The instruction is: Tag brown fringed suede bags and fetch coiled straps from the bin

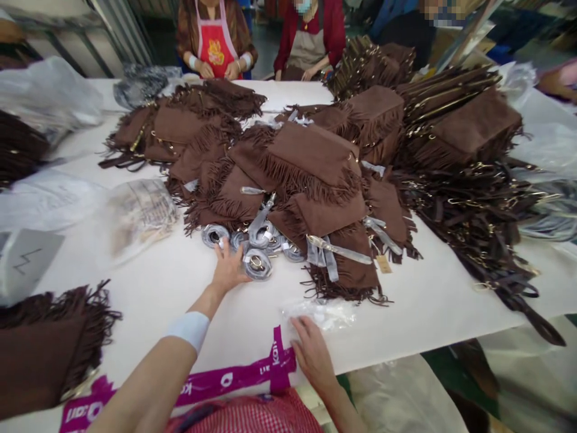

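My left hand (pixel 229 267) reaches forward with its fingers spread among several coiled straps in clear wrap. One coiled strap (pixel 257 264) lies against its right side, and another coil (pixel 215 235) is just beyond the fingertips. My right hand (pixel 312 350) rests at the table's front edge, fingers extended and loosely apart, beside a crumpled clear plastic bag (pixel 322 314). Past the coils is a heap of brown fringed suede bags (pixel 311 150), some with plastic-wrapped metal hardware. Purple printed tape (pixel 225 380) runs along the front edge near both wrists.
Dark straps with gold clasps (pixel 482 210) hang over the right side, below stacked fringed bags (pixel 478 129). A filled plastic bag (pixel 142 216) lies left of the heap. Another brown fringed piece (pixel 42 355) is at the near left. Two people (pixel 216 42) are across the white table (pixel 406 319).
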Demonstrator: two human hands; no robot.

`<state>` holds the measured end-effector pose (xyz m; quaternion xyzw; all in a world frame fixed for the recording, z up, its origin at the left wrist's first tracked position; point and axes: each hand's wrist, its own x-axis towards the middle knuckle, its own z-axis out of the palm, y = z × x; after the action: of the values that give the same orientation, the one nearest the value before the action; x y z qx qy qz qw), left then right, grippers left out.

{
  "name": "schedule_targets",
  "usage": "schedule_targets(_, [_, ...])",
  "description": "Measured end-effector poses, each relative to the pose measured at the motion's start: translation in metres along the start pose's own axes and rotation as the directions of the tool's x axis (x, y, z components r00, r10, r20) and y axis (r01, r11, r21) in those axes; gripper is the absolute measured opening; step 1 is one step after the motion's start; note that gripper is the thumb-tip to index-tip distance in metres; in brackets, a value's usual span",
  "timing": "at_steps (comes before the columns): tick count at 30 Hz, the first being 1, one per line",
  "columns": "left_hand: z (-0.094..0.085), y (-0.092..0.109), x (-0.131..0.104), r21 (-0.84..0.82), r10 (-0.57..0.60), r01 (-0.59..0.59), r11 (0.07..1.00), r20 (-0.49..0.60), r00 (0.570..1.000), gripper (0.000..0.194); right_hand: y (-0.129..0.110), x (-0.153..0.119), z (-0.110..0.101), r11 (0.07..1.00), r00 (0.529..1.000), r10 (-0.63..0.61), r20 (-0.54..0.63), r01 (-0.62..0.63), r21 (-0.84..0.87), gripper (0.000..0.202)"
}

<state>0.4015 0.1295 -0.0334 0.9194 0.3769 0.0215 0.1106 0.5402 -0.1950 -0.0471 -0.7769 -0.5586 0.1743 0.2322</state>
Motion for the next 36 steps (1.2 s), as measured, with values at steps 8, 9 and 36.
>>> schedule_targets(8, [0.035, -0.048, -0.122, 0.071, 0.049, -0.029, 0.997, -0.3, 0.953, 0.062, -0.031, 0.028, 0.031, 0.971, 0.971, -0.237, 0.012, 0.237, -0.017, 0.055])
schedule_targets(9, [0.043, -0.05, -0.131, 0.08, 0.042, -0.017, 0.997, -0.318, 0.947, 0.059, -0.034, 0.028, 0.041, 0.953, 0.954, -0.3, 0.024, 0.3, -0.031, 0.06])
schedule_targets(36, [0.042, -0.039, -0.133, -0.06, -0.152, 0.144, 0.988, -0.172, 0.973, 0.053, 0.19, 0.058, -0.176, 0.891, 0.841, 0.4, 0.364, -0.45, 0.058, 0.034])
